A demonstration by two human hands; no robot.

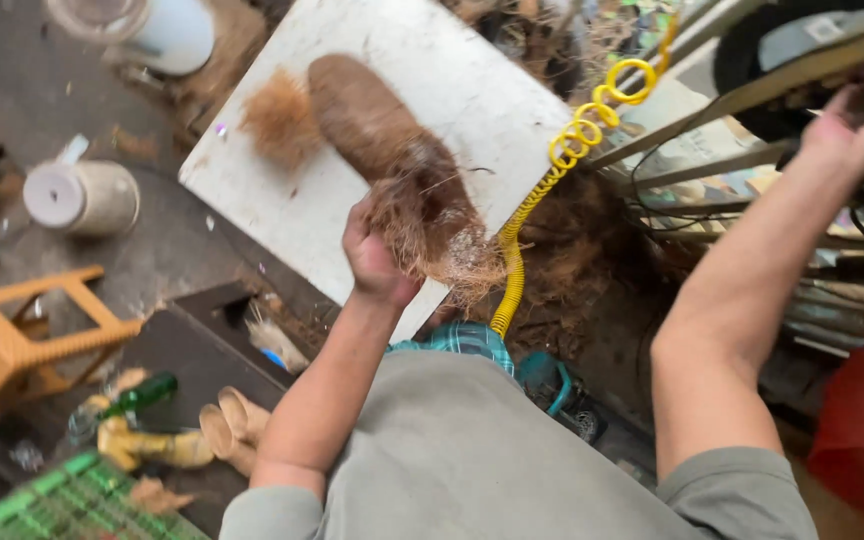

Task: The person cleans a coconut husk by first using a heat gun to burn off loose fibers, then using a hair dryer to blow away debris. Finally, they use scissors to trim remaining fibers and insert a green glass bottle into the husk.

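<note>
1. Left hand (372, 258) is closed on the near end of the fibre bundle (397, 160), which lies on the white board (472, 90).
2. Right hand (852, 125) is raised to the metal bars (752, 95); grip cannot be told.
3. Yellow coiled hose (552, 165) is seen just right of the board.

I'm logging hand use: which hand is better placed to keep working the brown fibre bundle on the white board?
Probably left: the left hand grips the fibre bundle on the white board; the right hand is off at the metal frame.
</note>
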